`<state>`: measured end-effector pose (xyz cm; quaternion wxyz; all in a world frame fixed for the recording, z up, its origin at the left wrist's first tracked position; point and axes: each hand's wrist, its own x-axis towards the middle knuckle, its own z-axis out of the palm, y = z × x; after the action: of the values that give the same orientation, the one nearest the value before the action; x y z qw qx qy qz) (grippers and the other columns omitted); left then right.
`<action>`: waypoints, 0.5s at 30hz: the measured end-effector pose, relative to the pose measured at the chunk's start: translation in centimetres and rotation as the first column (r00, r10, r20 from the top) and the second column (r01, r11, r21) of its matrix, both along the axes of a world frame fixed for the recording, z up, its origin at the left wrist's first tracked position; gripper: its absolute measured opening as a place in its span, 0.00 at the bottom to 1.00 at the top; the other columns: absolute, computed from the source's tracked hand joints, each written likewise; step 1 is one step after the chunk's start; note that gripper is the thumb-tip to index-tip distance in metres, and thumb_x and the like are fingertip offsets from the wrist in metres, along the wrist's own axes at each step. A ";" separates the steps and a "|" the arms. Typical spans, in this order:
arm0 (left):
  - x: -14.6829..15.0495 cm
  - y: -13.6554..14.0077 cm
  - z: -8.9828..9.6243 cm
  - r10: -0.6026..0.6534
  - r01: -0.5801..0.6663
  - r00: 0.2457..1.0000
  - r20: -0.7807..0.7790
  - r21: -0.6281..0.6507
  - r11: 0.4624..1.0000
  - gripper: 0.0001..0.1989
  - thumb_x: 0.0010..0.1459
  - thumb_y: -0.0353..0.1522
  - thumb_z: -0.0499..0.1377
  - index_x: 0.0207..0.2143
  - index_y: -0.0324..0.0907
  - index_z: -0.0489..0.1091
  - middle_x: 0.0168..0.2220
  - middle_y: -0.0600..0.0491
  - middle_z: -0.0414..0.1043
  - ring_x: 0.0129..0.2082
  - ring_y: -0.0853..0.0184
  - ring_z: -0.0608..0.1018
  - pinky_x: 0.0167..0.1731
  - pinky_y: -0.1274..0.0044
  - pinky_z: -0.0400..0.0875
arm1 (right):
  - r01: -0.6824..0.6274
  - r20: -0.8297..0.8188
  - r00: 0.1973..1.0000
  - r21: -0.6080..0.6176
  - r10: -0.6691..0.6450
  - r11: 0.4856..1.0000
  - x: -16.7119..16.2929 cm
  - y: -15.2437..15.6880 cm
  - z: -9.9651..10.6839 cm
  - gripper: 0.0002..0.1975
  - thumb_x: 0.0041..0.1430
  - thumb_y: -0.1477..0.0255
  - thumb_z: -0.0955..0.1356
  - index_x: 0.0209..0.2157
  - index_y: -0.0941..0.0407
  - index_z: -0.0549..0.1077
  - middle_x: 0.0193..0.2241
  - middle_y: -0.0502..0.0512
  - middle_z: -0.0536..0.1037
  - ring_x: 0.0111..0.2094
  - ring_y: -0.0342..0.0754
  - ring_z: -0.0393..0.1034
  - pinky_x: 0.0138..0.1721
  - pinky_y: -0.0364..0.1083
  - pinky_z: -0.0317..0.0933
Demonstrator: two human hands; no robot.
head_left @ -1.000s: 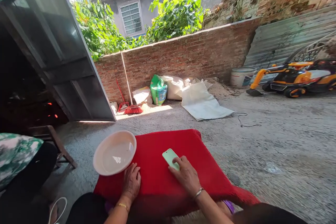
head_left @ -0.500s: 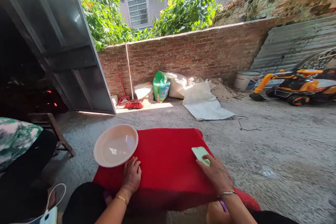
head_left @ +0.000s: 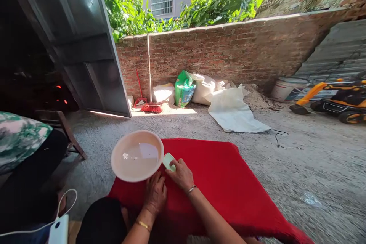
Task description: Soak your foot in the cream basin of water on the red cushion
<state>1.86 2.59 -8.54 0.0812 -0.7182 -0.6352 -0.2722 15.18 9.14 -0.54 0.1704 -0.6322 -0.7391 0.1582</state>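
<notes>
A red cloth (head_left: 225,183) covers a low surface in front of me. At its left corner stands a white bowl (head_left: 137,156) holding water. My left hand (head_left: 156,194) lies flat on the cloth just below the bowl's rim, fingers together. My right hand (head_left: 181,174) presses a small pale green bar (head_left: 168,161), soap-like, against the cloth right beside the bowl's right edge. Both wrists wear bracelets.
A person in a green patterned top (head_left: 20,139) sits at my left, next to a wooden stool (head_left: 61,122). A white device with a cable (head_left: 58,228) lies at bottom left. By the brick wall (head_left: 228,49) are a red broom (head_left: 151,105), sacks (head_left: 200,87), a bucket (head_left: 288,87) and a toy excavator (head_left: 337,99).
My right hand slid the green bar from the cloth's middle to its right side, then back left until it sits against the bowl. My left hand stayed beside the bowl. The view shifted right.
</notes>
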 end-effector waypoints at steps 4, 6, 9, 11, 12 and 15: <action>0.6 0.1 0.2 0.002 0.001 0.998 0.065 -0.044 0.999 0.18 0.54 0.22 0.52 0.42 0.44 0.75 0.51 0.47 0.75 0.54 0.59 0.75 0.56 0.62 0.69 | 0.008 0.039 0.999 0.005 -0.008 1.000 1.9 1.4 -0.1 0.10 0.53 0.62 0.70 0.39 0.48 0.77 0.36 0.51 0.73 0.36 0.46 0.70 0.33 0.42 0.55; 1.0 0.2 0.4 0.014 -0.009 0.995 0.096 -0.059 0.998 0.17 0.56 0.23 0.51 0.42 0.44 0.75 0.51 0.48 0.76 0.54 0.60 0.75 0.57 0.62 0.69 | 0.058 0.061 0.996 0.004 -0.058 0.998 4.8 1.9 0.3 0.12 0.54 0.59 0.69 0.38 0.48 0.77 0.35 0.52 0.73 0.34 0.46 0.70 0.31 0.43 0.55; 1.4 0.2 0.7 0.027 -0.018 0.991 0.129 -0.070 0.997 0.17 0.57 0.23 0.50 0.41 0.44 0.75 0.50 0.49 0.76 0.53 0.61 0.75 0.57 0.63 0.68 | 0.181 0.097 0.979 -0.004 -0.179 0.984 10.7 2.4 1.2 0.17 0.55 0.54 0.65 0.38 0.49 0.78 0.34 0.55 0.74 0.31 0.50 0.71 0.28 0.45 0.55; 1.6 0.3 0.9 0.033 -0.022 0.990 0.138 -0.082 0.996 0.17 0.57 0.22 0.50 0.40 0.43 0.75 0.50 0.49 0.76 0.54 0.61 0.75 0.58 0.63 0.67 | 0.304 0.093 0.948 0.001 -0.303 0.953 15.4 2.4 1.7 0.19 0.54 0.52 0.64 0.36 0.50 0.78 0.31 0.58 0.74 0.29 0.53 0.72 0.27 0.48 0.56; 1.7 0.3 1.0 0.035 -0.022 0.990 0.140 -0.090 0.996 0.17 0.57 0.22 0.49 0.40 0.43 0.75 0.50 0.49 0.76 0.54 0.61 0.75 0.59 0.62 0.67 | 0.381 0.065 0.923 0.005 -0.380 0.925 17.8 2.3 1.8 0.20 0.52 0.51 0.64 0.33 0.50 0.78 0.29 0.59 0.75 0.28 0.54 0.72 0.27 0.49 0.57; 1.8 0.4 1.2 0.033 -0.016 0.990 0.140 -0.117 0.993 0.18 0.57 0.22 0.49 0.41 0.43 0.75 0.51 0.49 0.76 0.55 0.61 0.74 0.59 0.62 0.66 | 0.539 0.015 0.840 0.087 -0.542 0.838 24.6 1.4 1.3 0.19 0.50 0.51 0.64 0.23 0.49 0.75 0.20 0.59 0.73 0.22 0.53 0.70 0.26 0.50 0.59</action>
<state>3.69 2.96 -7.32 -0.0025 -0.6927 -0.6628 -0.2842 39.79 10.56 0.75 0.2186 -0.8108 -0.5394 0.0620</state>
